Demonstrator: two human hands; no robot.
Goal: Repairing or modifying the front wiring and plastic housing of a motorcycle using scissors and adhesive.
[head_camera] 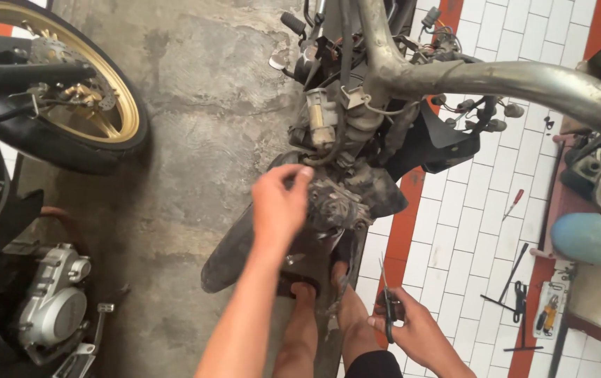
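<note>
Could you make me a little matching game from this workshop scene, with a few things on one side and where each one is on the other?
Things:
1. left hand
2. right hand
3. gold-rimmed wheel
4. red-handled screwdriver

Places or states:
A. lying loose on the white tiled floor
B. gripping dark-handled pliers, low in the view
C. standing on the bare concrete at the upper left
D. touching the grimy underside of the stripped motorcycle frame

Pairs: 1-D, 2-B, 3-C, 4-A
</note>
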